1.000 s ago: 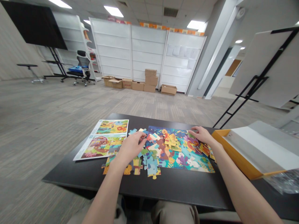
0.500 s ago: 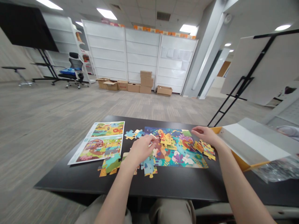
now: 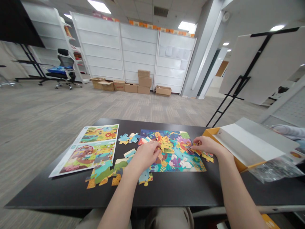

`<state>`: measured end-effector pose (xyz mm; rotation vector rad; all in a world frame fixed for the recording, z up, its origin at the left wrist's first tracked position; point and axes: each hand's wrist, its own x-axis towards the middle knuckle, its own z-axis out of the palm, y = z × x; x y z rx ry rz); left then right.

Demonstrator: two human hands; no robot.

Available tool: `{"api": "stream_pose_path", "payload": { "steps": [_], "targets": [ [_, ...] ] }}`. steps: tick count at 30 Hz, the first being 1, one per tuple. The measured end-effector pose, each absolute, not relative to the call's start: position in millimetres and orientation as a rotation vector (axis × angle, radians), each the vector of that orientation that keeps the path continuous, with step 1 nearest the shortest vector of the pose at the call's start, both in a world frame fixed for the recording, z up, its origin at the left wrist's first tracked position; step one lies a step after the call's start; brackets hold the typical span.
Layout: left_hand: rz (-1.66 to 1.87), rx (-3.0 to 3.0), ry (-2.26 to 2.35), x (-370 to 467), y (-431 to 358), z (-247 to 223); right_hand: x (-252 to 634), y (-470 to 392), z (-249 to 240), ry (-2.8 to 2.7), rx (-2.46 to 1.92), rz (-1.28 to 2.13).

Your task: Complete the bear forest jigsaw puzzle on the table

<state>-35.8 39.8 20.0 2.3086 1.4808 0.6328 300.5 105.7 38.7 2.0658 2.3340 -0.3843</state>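
A colourful animal picture board (image 3: 188, 163) lies on the black table, with loose yellow jigsaw pieces (image 3: 165, 143) on its upper middle. My left hand (image 3: 147, 156) rests over the board's left part, its fingers curled beside those pieces; what they hold, if anything, is hidden. At the board's right edge, my right hand (image 3: 207, 144) pinches a jigsaw piece (image 3: 190, 149) among others lying there. More joined pieces (image 3: 102, 173), green and yellow, lie left of my left forearm. Blue pieces (image 3: 128, 138) sit above them.
A printed picture sheet (image 3: 88, 149) lies on the table's left side. On the right stands an open yellow and white box (image 3: 252, 143) with a crumpled clear plastic bag (image 3: 274, 170) beside it. Beyond the table are cardboard boxes (image 3: 144, 82) and a whiteboard (image 3: 262, 63).
My right hand has come down from above the board's right corner onto the pieces there. My left hand stays over the board's left part. The camera view has shifted slightly.
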Motion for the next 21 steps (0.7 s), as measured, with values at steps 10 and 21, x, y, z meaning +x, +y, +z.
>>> {"api": "stream_pose_path", "payload": {
  "steps": [10,21],
  "targets": [
    [0.572,2.357,1.497,-39.3,40.0,17.7,291.4,95.2,41.9,2.274,2.012,-0.560],
    [0.614,2.329,1.507,-43.0,39.4,14.8,302.2,93.0,34.0,2.189,1.946,-0.706]
  ]
}}
